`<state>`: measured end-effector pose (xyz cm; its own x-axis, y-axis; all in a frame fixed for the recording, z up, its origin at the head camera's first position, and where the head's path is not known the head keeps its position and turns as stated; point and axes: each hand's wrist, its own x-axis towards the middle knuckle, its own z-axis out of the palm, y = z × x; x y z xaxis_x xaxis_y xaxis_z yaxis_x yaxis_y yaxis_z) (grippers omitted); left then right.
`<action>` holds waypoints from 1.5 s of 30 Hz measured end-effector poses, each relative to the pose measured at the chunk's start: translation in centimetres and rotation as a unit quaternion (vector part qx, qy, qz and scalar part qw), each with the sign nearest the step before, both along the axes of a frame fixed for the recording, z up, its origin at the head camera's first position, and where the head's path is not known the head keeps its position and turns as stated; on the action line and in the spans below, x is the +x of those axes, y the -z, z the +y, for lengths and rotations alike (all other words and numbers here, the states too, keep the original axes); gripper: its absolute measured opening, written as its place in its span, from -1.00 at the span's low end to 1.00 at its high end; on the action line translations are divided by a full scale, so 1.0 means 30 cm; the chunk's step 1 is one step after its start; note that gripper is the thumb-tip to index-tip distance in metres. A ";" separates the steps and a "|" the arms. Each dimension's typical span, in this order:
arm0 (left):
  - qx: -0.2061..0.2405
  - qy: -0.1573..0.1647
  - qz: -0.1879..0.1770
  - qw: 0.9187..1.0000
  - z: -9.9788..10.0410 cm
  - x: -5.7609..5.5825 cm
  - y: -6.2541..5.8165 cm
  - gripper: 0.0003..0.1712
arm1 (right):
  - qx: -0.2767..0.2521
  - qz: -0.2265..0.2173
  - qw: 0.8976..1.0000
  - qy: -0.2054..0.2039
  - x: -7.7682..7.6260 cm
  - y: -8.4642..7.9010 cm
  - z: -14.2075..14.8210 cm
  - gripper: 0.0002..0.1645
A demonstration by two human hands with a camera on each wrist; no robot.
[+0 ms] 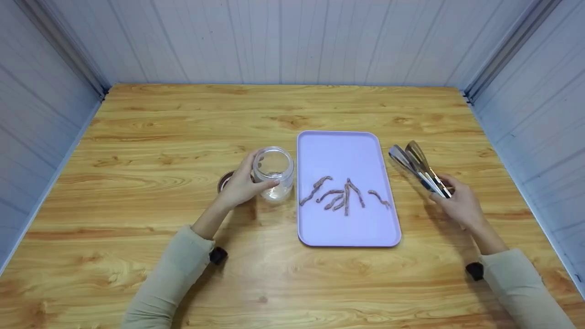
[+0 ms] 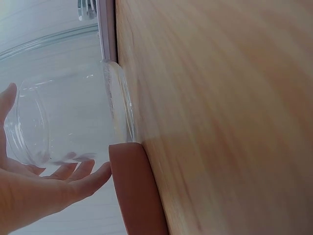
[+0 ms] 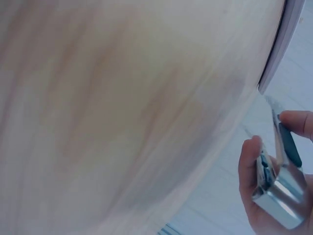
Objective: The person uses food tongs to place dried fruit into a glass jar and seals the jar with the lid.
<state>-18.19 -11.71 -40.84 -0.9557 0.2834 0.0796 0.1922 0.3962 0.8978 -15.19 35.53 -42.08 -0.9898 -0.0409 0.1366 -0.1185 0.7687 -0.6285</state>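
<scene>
My left hand (image 1: pixel 238 186) grips a clear glass jar (image 1: pixel 279 193) that stands upright just left of the tray, thumb across its near side and fingers curled round the far side. In the left wrist view, the fingertips of that hand come right up to a reddish-brown lid (image 2: pixel 137 191) lying beside the jar's base. To the right of the tray, my right hand (image 1: pixel 462 204) holds metal tongs (image 1: pixel 427 176) by the handle end, their two broad heads spread apart and pointing away to the upper left.
A lilac tray (image 1: pixel 338 153) lies between the hands. On its nearer half are several thin, twisted brown strips (image 1: pixel 346 198). The wood-grain table (image 1: pixel 183 128) is bounded by pale panel walls (image 1: pixel 292 41) at the back and both sides.
</scene>
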 end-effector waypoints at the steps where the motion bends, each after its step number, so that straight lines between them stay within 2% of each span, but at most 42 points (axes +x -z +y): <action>1: -0.003 -0.001 -0.001 1.000 0.000 0.000 0.000 0.00 | -0.004 0.002 1.000 0.001 0.000 -0.001 0.001 -0.40; 6: -0.006 -0.002 -0.002 1.000 0.000 -0.001 0.001 -0.02 | -0.020 0.004 1.000 0.002 0.000 -0.006 0.008 -0.37; 11: -0.010 -0.003 0.002 1.000 -0.001 -0.003 0.003 -0.02 | -0.009 0.012 1.000 -0.011 0.006 -0.015 0.009 -0.39; 16: -0.006 0.000 0.006 1.000 -0.001 -0.003 0.004 -0.03 | 0.009 0.026 0.999 -0.040 0.020 -0.023 0.005 -0.44; 23: 0.001 0.004 0.002 1.000 -0.001 -0.004 0.007 -0.03 | 0.033 0.066 0.993 -0.087 0.033 -0.039 -0.012 -0.45; 25: 0.004 0.007 -0.001 1.000 0.001 0.001 -0.002 -0.03 | 0.034 0.076 0.992 -0.094 0.036 -0.042 -0.016 -0.46; 31: 0.018 0.016 -0.009 1.000 0.016 0.052 -0.092 -0.10 | 0.037 0.102 0.987 -0.116 0.041 -0.048 -0.027 -0.47; 34: 0.016 0.015 -0.004 1.000 0.009 0.036 -0.063 -0.08 | 0.034 0.103 0.986 -0.128 0.043 -0.052 -0.038 -0.47; 38: 0.010 0.010 0.006 1.000 -0.003 0.001 0.000 -0.03 | 0.035 0.110 0.982 -0.146 0.044 -0.054 -0.058 -0.47; 45: 0.006 0.002 -0.001 1.000 -0.002 -0.001 0.002 -0.03 | 0.045 0.118 0.978 -0.167 0.033 -0.043 -0.094 -0.49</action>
